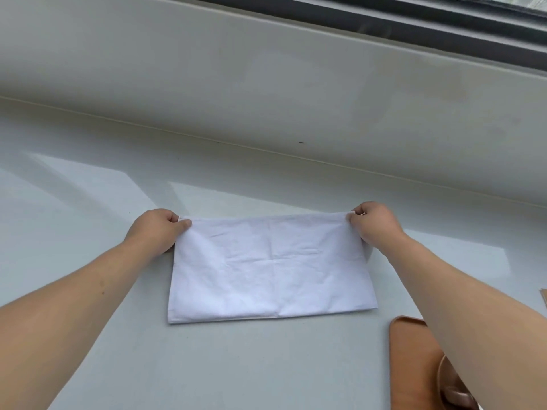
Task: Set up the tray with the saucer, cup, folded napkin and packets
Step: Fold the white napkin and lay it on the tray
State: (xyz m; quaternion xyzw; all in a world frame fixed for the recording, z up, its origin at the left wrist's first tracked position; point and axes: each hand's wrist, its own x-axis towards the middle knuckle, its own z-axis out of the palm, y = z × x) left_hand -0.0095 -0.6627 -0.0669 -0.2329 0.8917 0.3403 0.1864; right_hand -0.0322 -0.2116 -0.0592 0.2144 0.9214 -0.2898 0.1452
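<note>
Our right forearm [461, 306] covering much of the brown tray [411, 359], the tray cut off by the bottom edge, a round brown dish [450, 389] on it mostly hidden, we cannot tell saucer from cup, a tan sliver [544, 300] clipped at the right edge, our fingertips tucked behind the napkin [272, 267] corners

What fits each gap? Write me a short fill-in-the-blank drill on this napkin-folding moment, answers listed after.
1. The left hand and right hand each pinch a far ____ of the white napkin.
2. The napkin lies on the pale ____ countertop.
3. The brown tray sits at the near ____ of the view.
4. Part of the tray is hidden under the right ____.

Missing words: corner; grey; right; forearm
</note>
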